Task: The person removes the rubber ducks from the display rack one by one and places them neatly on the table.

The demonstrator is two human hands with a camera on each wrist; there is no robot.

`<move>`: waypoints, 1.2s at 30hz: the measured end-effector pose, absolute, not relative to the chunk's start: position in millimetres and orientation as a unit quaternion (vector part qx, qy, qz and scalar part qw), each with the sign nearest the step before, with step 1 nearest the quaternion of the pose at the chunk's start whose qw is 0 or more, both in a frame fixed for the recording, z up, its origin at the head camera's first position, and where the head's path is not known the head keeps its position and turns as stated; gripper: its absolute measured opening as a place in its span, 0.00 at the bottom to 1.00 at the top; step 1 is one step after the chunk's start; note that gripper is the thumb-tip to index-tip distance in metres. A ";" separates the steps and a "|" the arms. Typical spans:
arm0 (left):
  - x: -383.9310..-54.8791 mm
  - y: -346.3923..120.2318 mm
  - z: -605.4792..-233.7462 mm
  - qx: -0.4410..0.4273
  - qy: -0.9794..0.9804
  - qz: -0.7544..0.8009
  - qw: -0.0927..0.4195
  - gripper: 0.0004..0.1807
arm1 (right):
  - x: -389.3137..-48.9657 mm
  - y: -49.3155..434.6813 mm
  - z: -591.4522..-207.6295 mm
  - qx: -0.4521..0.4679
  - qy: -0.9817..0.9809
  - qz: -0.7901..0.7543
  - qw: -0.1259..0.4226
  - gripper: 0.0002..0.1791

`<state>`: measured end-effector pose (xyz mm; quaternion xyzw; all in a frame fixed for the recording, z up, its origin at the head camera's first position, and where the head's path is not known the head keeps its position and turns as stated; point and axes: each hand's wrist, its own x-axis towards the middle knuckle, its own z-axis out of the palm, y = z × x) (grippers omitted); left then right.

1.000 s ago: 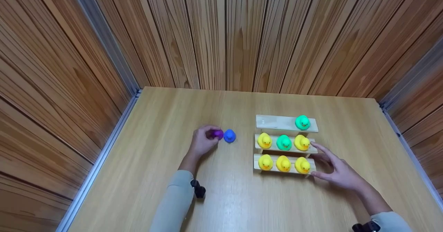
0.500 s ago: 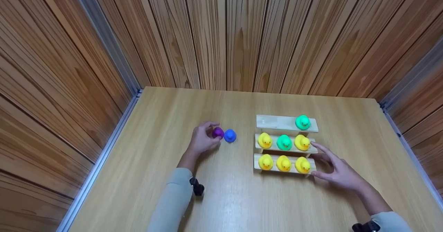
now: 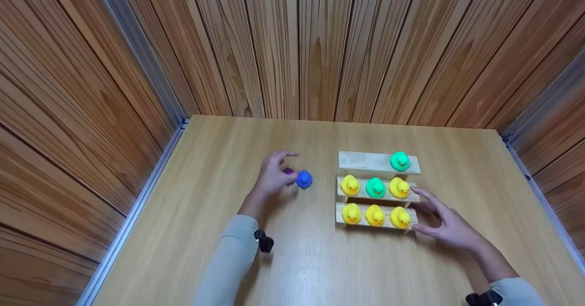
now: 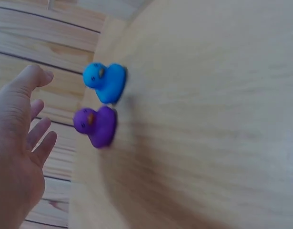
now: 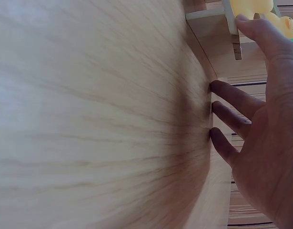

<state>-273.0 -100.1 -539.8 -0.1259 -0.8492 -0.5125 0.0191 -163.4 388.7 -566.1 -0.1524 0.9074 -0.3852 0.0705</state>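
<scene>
In the head view my left hand point(image 3: 273, 175) hovers over a purple rubber duck point(image 3: 288, 171), partly covering it. A blue rubber duck point(image 3: 304, 179) stands just to its right. The left wrist view shows both ducks upright on the table, with the hand's thumb and fingers spread apart and holding nothing. My right hand point(image 3: 450, 226) is at the right end of a three-tier wooden duck rack point(image 3: 365, 160). Its thumb rests at the bottom tier's edge and its index finger reaches the middle tier. In the right wrist view the other fingertips point(image 5: 217, 88) come down at the tabletop.
On the bottom tier sit three yellow ducks point(image 3: 375, 215). A green duck point(image 3: 375, 187) stands between two yellow ones on the middle tier. Another green duck point(image 3: 400, 161) is at the top tier's right end. Wood-panelled walls point(image 3: 315, 45) enclose the table point(image 3: 329, 269).
My left hand has let go of the purple duck, risen and spread its fingers, moving slightly away from the body. The right hand and rack stay where they were.
</scene>
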 end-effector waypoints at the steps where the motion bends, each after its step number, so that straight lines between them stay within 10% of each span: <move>1: -273.0 -97.4 -537.4 -0.130 -0.850 -0.509 0.019 0.27 | -163.4 389.1 -566.1 -0.154 0.907 -0.387 0.070 0.53; 36: -266.0 21.4 -471.9 -0.220 -0.854 -0.472 0.015 0.32 | -163.2 388.6 -565.8 -0.148 0.903 -0.395 0.075 0.52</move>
